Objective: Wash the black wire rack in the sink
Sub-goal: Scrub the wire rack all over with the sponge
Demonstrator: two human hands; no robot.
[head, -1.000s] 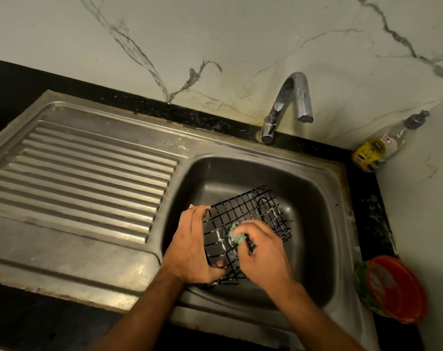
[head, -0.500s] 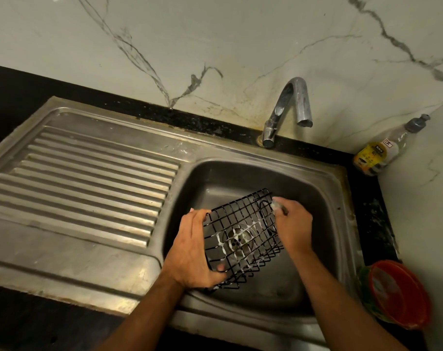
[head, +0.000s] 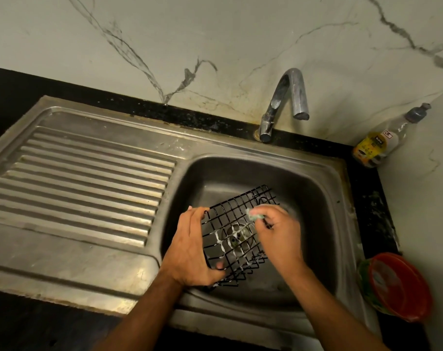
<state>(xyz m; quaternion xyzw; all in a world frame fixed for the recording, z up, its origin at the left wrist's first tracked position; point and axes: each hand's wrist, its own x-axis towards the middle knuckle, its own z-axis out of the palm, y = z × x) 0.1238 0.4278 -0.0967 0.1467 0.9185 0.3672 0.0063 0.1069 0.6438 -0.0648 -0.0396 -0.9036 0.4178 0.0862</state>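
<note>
A black wire rack [head: 234, 211] is held tilted inside the steel sink basin [head: 314, 224], with white soap foam on its middle wires. My left hand [head: 190, 249] grips the rack's left edge, thumb at the near corner. My right hand [head: 278, 236] pinches a small green scrub pad [head: 254, 216] against the rack's right part. The drain shows through the grid.
A chrome tap [head: 288, 97] stands behind the basin, no water running. The ribbed steel drainboard [head: 76, 178] lies to the left. A soap bottle [head: 382, 140] sits in the back right corner, and a red-lidded tub [head: 400, 285] on the black counter at right.
My right hand moved from the rack's centre to its far right corner, then back toward the middle with the scrub pad. My left hand kept its grip.
</note>
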